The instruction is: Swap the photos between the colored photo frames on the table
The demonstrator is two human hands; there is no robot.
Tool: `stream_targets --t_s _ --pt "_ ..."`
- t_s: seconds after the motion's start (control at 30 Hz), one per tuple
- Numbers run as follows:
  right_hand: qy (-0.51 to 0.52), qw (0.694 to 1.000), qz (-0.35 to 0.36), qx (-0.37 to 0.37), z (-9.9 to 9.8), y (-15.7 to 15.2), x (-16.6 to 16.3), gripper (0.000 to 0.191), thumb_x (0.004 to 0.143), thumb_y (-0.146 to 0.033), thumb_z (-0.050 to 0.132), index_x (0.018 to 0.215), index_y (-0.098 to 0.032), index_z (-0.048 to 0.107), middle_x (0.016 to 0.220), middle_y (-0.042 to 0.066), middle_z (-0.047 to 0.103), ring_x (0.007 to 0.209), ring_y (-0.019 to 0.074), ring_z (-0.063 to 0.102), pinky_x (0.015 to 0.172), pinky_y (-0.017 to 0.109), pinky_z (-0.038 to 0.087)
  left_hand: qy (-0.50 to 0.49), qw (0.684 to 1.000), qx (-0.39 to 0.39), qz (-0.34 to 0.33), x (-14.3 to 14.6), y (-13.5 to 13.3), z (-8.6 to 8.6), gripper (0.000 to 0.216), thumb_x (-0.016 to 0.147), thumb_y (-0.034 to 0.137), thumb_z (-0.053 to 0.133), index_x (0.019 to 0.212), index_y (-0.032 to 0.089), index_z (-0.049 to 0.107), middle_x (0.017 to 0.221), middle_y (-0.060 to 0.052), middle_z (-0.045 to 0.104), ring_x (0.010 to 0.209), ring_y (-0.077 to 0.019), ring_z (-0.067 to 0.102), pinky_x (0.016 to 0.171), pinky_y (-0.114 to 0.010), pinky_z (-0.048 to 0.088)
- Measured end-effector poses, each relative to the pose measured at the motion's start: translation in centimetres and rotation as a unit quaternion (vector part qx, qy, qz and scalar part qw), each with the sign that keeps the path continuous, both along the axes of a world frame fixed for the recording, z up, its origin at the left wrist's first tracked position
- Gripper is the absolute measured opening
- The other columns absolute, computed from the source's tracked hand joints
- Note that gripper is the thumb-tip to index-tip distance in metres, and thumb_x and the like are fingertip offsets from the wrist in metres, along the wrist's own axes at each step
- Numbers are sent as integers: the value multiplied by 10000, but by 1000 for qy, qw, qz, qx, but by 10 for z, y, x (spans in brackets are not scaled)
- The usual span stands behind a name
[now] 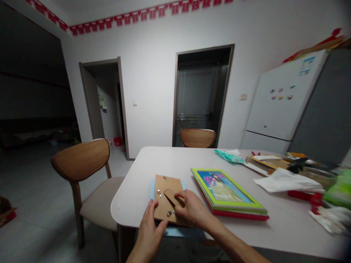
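A small picture frame point(166, 190) lies face down at the near left corner of the white table point(170, 160), its brown backing board up and a light blue edge showing around it. Metal clips and a fold-out stand sit on the backing. My left hand point(149, 228) grips the frame's near edge, thumb on top. My right hand point(192, 209) rests on the backing, its fingertips pinching at a metal clip near the stand. Just right of it lies a stack of frames point(229, 193), the top one green-edged with a picture of a figure in a dress.
Wooden chairs stand at the left point(82, 160) and at the far side point(197, 137). Crumpled white paper point(286, 180), a teal cloth point(229, 156), boxes and packets crowd the table's right end. A white fridge point(285, 102) stands behind. Two doorways open in the back wall.
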State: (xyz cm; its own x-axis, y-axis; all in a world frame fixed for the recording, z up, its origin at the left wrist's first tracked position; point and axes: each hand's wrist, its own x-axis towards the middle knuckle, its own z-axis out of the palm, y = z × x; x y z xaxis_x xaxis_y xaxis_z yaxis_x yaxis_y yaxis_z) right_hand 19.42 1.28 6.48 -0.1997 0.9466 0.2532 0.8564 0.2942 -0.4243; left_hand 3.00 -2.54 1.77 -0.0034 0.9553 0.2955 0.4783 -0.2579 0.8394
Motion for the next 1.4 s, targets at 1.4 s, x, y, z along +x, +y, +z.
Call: stream_targets --t_s 1.4 --pt "585 788 0 -190 18 -4 14 691 604 -166 510 1247 -222 262 688 -18 591 499 104 531 485 218 419 164 965 190 -76 41 -7 34 483 640 69 436 1115 151 454 1128 -86 527 1059 -192 450 918 -352 376"
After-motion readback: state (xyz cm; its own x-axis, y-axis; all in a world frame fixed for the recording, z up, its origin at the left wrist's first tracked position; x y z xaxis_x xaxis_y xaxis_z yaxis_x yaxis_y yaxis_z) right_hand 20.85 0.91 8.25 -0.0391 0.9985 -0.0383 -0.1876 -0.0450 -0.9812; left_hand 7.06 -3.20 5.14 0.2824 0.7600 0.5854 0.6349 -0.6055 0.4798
